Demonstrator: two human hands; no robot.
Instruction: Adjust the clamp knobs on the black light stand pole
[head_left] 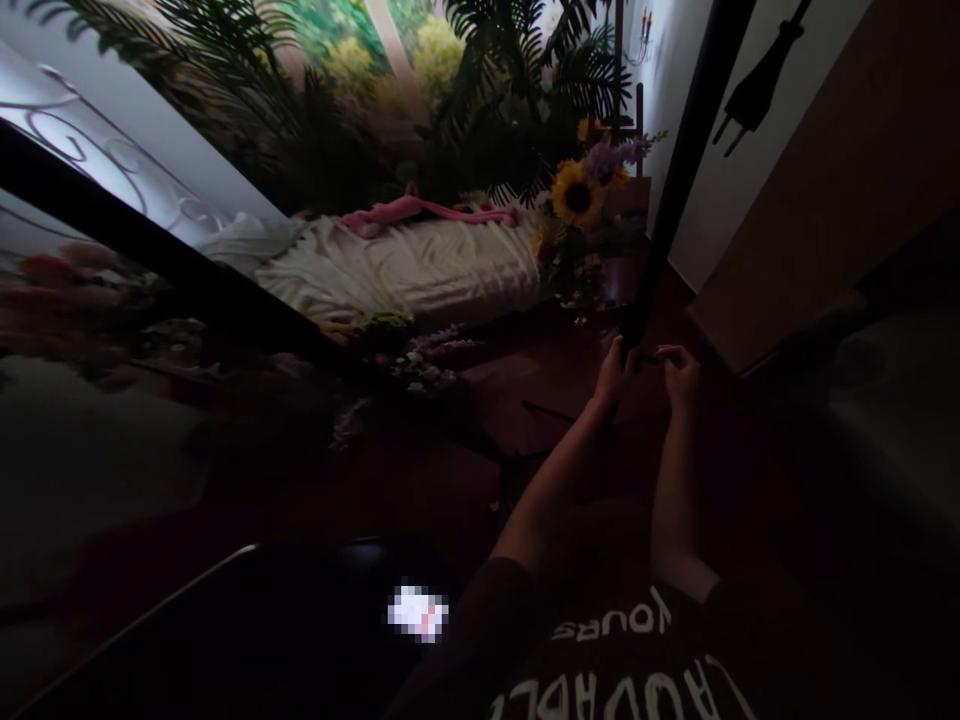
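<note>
A dark upright pole (679, 170) runs down toward the floor in front of me. Around its lower part closes my left hand (613, 372), its thumb pointing up along the pole. Just right of the pole is my right hand (680, 372), fingers bent together in a pinch. Something small and dark appears to be at those fingertips, but the gloom hides what it is. Above, a black two-pin plug (757, 88) hangs on its cord beside the pole.
A second dark pole (172, 240) slants across the left. Behind stands a bench draped in white cloth (442, 265) with a pink plush toy (397, 212). Sunflowers (577, 193), palm leaves (525, 60) and a brown panel (810, 200) surround the spot. A dark leg (555, 412) lies low.
</note>
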